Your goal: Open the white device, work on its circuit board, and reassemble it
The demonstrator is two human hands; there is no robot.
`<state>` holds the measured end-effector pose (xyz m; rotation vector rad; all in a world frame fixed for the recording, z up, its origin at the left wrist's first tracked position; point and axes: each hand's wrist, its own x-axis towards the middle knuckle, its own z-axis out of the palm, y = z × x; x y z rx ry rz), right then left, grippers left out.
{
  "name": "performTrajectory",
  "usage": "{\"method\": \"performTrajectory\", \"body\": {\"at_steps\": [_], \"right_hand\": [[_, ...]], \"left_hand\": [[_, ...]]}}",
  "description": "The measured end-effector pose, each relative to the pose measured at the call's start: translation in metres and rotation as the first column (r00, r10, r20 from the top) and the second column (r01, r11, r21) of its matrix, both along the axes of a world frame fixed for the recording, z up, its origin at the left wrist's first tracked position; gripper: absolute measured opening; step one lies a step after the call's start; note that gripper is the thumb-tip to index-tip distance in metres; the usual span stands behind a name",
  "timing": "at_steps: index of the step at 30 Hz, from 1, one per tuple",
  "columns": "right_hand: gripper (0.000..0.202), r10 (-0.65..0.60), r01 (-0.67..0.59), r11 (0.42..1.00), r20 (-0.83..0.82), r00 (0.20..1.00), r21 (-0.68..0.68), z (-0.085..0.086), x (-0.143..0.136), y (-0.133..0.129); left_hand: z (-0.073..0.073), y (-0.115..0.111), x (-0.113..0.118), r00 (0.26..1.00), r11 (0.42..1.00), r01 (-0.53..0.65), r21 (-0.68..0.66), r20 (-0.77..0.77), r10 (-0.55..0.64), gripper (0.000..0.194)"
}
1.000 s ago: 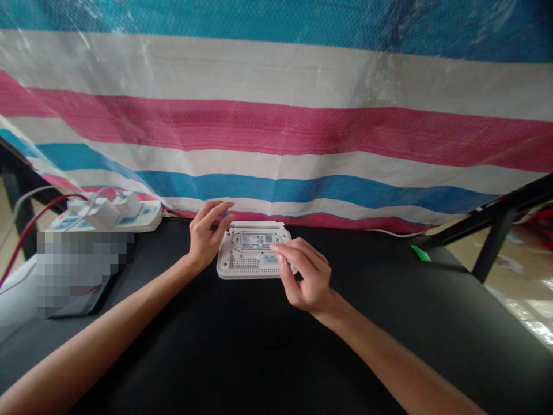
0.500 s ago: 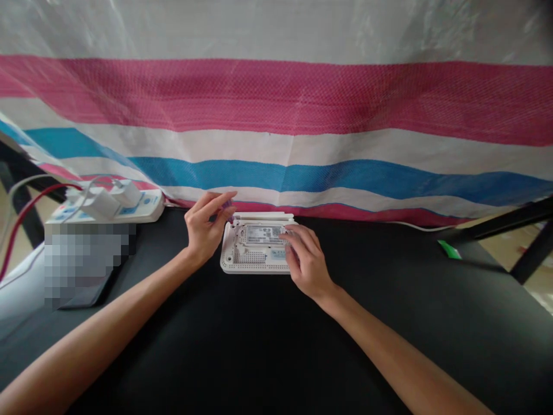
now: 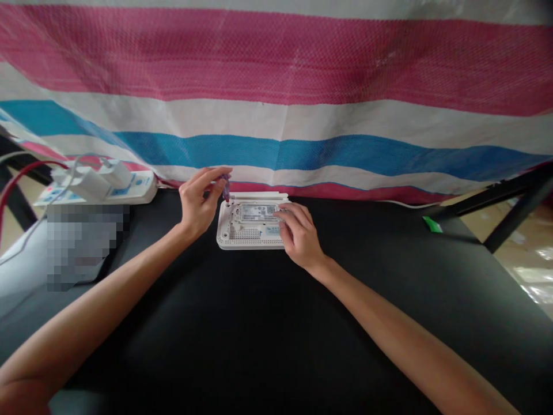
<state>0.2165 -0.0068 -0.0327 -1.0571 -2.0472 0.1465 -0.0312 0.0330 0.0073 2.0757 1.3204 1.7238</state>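
A white router point(image 3: 245, 233) lies with its labelled, vented underside up on the black table, its antenna point(image 3: 261, 196) folded along the far edge. My left hand point(image 3: 199, 199) is closed around the purple see-through handle of a small screwdriver point(image 3: 226, 188). The screwdriver stands nearly upright, its tip at the hole in the router's far left corner; whether it sits on a screw I cannot tell. My right hand point(image 3: 301, 233) grips the router's right end, fingers bent over the label and thumb near the front side, hiding that end.
A white power strip point(image 3: 144, 187) with plugged-in chargers point(image 3: 91, 183) and cables stands at the left, behind a blurred-out dark flat object point(image 3: 93, 275). A small green packet point(image 3: 432, 225) lies on the table point(image 3: 242, 334) at the right. A striped sheet point(image 3: 276, 75) hangs behind.
The view has tilted down, so everything sits higher in the picture. My left hand has turned the screwdriver more upright, over the router's far left corner. My right hand stays on the router.
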Motion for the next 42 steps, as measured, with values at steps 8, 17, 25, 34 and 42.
{"method": "performTrajectory", "body": {"at_steps": [8,17,25,34,42], "right_hand": [[0.03,-0.005,0.005,1.0,0.003,1.0,0.029,-0.0012,-0.0002,0.0004],[0.029,0.014,-0.015,0.997,0.006,1.0,0.071,-0.0005,0.0002,0.0002],[0.028,0.013,-0.014,0.995,0.011,1.0,0.096,0.0,0.0,0.0001],[0.027,0.022,-0.023,0.995,0.01,1.0,0.097,0.0008,-0.0001,0.0005],[0.028,0.011,-0.012,0.997,0.006,1.0,0.082,0.0003,-0.0004,0.0007]], "left_hand": [[-0.002,-0.0007,0.0023,1.0,1.0,0.008,-0.022,0.031,-0.008,0.022],[-0.0012,0.0004,0.0023,0.999,0.995,-0.049,0.09,0.009,0.048,0.02],[0.0005,0.0012,-0.0002,1.0,0.997,-0.03,0.077,-0.001,0.03,0.02],[-0.0014,-0.0008,-0.0007,0.999,0.999,0.043,0.026,-0.019,-0.043,0.025],[-0.0011,0.0011,0.0005,0.995,0.995,0.1,0.021,-0.029,-0.099,0.03]]}}
